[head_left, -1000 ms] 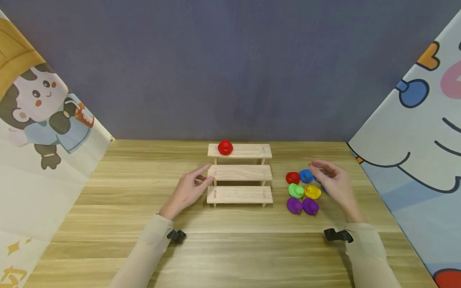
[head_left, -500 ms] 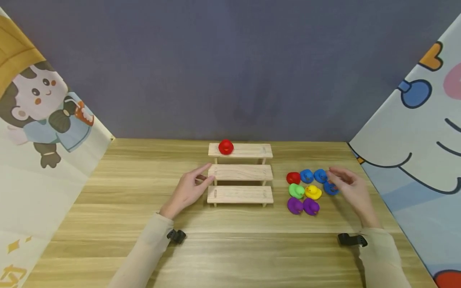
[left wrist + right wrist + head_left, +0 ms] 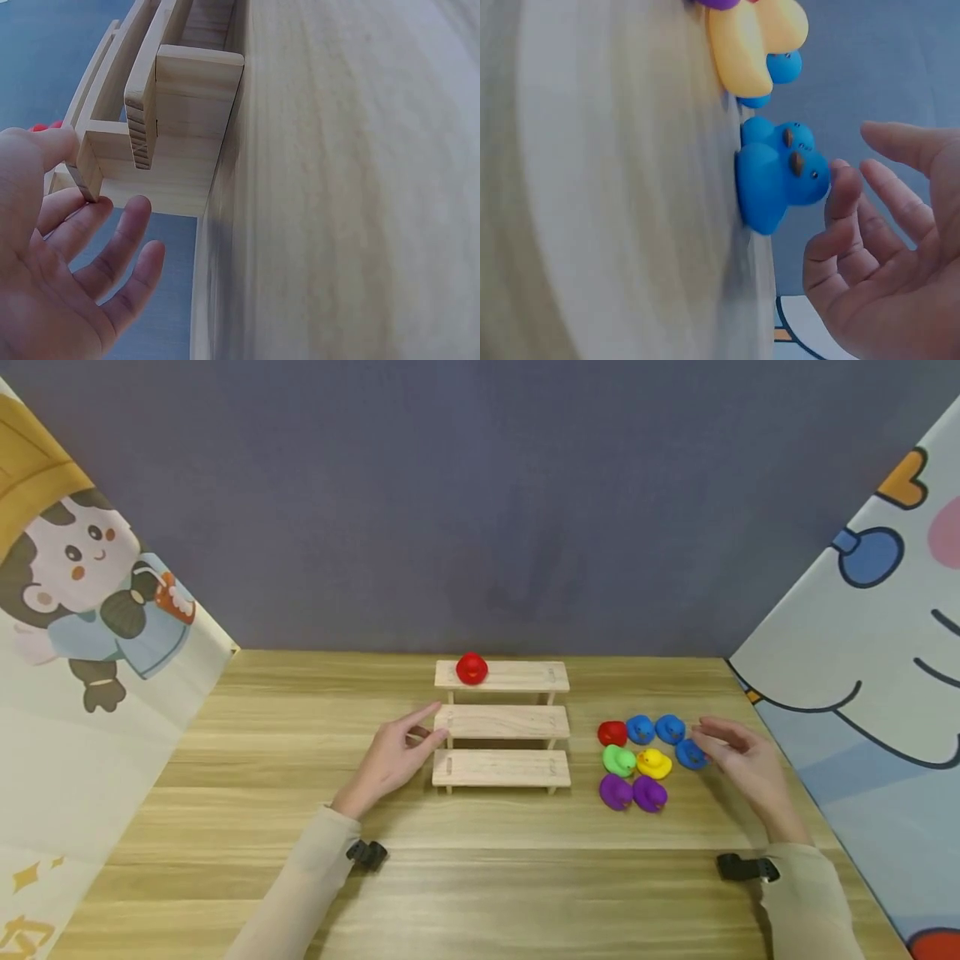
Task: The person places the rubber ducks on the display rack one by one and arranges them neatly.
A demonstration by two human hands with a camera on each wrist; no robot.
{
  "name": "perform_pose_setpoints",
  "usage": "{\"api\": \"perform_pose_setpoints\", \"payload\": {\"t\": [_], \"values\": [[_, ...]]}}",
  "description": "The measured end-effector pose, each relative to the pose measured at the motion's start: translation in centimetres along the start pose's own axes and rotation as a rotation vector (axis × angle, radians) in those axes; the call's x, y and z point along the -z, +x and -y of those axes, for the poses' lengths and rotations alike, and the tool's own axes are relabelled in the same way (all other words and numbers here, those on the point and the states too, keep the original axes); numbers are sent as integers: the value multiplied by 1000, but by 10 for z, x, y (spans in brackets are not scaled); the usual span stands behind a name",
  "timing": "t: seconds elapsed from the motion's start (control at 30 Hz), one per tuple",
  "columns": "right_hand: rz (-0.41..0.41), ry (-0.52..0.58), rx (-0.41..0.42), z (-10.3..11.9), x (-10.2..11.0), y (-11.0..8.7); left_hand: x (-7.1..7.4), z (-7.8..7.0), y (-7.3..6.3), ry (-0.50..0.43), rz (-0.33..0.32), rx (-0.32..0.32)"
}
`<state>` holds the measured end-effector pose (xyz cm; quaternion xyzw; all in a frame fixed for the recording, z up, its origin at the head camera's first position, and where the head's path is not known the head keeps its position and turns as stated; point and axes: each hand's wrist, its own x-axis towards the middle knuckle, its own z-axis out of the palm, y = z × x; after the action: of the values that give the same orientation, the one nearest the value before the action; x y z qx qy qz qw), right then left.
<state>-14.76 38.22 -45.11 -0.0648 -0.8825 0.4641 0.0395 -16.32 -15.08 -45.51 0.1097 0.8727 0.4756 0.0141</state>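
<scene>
1. So, the right hand (image 3: 748, 770) had moved out to the far side of the ducks, when a second earlier it was covering part of the blue bunch. Its fingers were loosely bent with gaps between them, pinching nothing. One fingertip came really close to the outermost blue duck (image 3: 689, 757), but honestly I couldn't tell if it touched.
2. Just inward of that one sat the middle blue duck (image 3: 670, 728) and the inner blue duck (image 3: 641, 729). Thanks to that shift all three were in plain sight, on the table (image 3: 465, 893).
3. Further in were the yellow duck (image 3: 656, 765), the green duck (image 3: 618, 762) and the table's red duck (image 3: 612, 734), with the left purple duck (image 3: 616, 792) and right purple duck (image 3: 649, 794) on the person's side.
4. Meanwhile the left hand (image 3: 392, 758) hadn't budged: thumb and a finger pinched the left end of the middle shelf on the wooden stand (image 3: 510, 722), other fingers spread loose.
5. Up top, another red duck (image 3: 472, 669) sat toward the left end of the highest shelf, same as before.
6. My read: only the hand's position had changed, so it was still one duck up, eight down, and no duck held.
</scene>
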Motion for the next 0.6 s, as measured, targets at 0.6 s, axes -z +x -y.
{"api": "perform_pose_setpoints", "payload": {"t": [0.6], "values": [[182, -108, -73, -14, 5, -2, 3, -2, 0, 31, 19, -8]]}}
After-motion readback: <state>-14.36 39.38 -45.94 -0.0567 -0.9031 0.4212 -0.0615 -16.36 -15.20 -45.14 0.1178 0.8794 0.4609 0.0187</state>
